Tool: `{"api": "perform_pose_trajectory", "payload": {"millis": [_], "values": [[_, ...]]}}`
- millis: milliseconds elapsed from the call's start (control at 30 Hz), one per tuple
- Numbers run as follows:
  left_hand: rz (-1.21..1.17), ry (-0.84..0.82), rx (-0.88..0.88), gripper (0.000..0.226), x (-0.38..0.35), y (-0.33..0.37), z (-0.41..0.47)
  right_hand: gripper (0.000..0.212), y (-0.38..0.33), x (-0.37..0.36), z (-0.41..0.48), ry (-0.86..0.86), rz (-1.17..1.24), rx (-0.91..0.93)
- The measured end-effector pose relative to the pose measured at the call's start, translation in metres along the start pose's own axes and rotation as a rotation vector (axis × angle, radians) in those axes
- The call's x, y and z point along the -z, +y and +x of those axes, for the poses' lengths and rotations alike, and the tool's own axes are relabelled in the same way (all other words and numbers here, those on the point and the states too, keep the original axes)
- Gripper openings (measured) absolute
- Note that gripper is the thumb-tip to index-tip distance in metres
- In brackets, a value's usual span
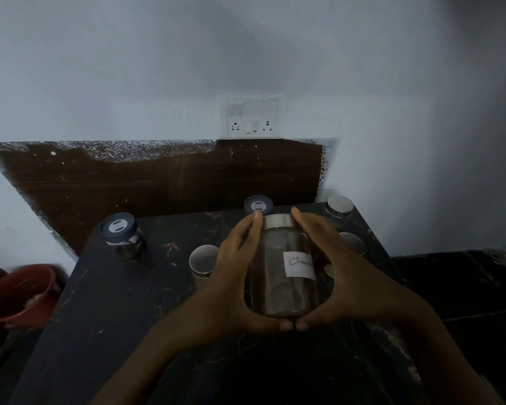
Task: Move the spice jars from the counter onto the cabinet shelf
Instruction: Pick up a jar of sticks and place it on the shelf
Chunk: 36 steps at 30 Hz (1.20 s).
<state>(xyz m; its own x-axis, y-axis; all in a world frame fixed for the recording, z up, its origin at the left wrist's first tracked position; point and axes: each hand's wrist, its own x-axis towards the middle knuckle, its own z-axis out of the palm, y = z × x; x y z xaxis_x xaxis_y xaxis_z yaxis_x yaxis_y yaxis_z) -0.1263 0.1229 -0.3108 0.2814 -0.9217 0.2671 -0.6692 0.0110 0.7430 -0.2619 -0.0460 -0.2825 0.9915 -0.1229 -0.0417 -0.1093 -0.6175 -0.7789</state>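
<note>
Altogether six jars: labelled jar [275, 287] within curled fingers [254, 226] of left hand [231, 285], right hand [342, 276]; five on counter [114, 302].

The bench [123, 302] is black with thin pale veins, like marble. The clear jar [281, 287] has a silver lid [276, 221] and a white label [300, 266]. Behind the bench is a brown wood-grain panel [158, 182], and left of it a red bucket [21, 293].

six jars over here: four silver-lidded, namely the labelled jar [284, 287], left silver jar [204, 260], far silver jar [339, 207] and right silver jar [353, 244]; two dark-lidded, the left dark jar [119, 233] and back dark jar [258, 204]. two hands, left hand [231, 287] and right hand [342, 282]. one red bucket [18, 293]. one socket plate [252, 118].
</note>
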Motion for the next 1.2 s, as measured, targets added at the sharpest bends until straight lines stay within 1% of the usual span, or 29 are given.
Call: {"api": "perform_pose_trajectory", "payload": {"millis": [133,200,267,333,433,567,700,833,933,1033,1133,1200], "values": [[-0.209,0.033,0.027,0.123,0.004,0.001,0.0,0.132,0.001,0.01,-0.003,-0.02,0.042,0.005],[-0.285,0.025,0.037,0.123,0.004,0.0,-0.002,0.13,0.001,0.014,-0.003,-0.034,0.046,0.004],[-0.307,-0.016,0.035,0.126,0.005,0.0,-0.002,0.125,0.0,0.015,-0.002,-0.03,0.058,0.009],[-0.265,-0.051,0.034,0.129,0.008,0.0,-0.001,0.122,-0.001,0.013,0.002,-0.014,0.024,0.028],[-0.163,-0.056,0.016,0.124,0.014,0.001,0.005,0.121,-0.003,0.013,0.005,0.007,-0.029,0.037],[-0.175,-0.011,0.022,0.12,0.025,0.004,0.011,0.13,-0.004,0.023,0.007,-0.007,-0.05,0.064],[-0.156,0.021,-0.003,0.12,0.036,0.014,0.023,0.127,-0.014,0.039,0.016,-0.005,-0.151,0.082],[-0.012,0.055,-0.069,0.123,0.06,0.023,0.041,0.126,-0.036,0.061,0.028,0.079,-0.242,0.141],[0.156,0.112,-0.118,0.126,0.086,0.034,0.06,0.123,-0.057,0.084,0.039,0.149,-0.292,0.218],[0.232,0.171,-0.218,0.124,0.117,0.05,0.084,0.12,-0.079,0.113,0.051,0.242,-0.385,0.317],[0.286,0.212,-0.292,0.123,0.147,0.071,0.11,0.124,-0.104,0.144,0.065,0.328,-0.483,0.414],[0.383,0.246,-0.349,0.124,0.166,0.083,0.126,0.126,-0.119,0.162,0.072,0.381,-0.538,0.475]]}}
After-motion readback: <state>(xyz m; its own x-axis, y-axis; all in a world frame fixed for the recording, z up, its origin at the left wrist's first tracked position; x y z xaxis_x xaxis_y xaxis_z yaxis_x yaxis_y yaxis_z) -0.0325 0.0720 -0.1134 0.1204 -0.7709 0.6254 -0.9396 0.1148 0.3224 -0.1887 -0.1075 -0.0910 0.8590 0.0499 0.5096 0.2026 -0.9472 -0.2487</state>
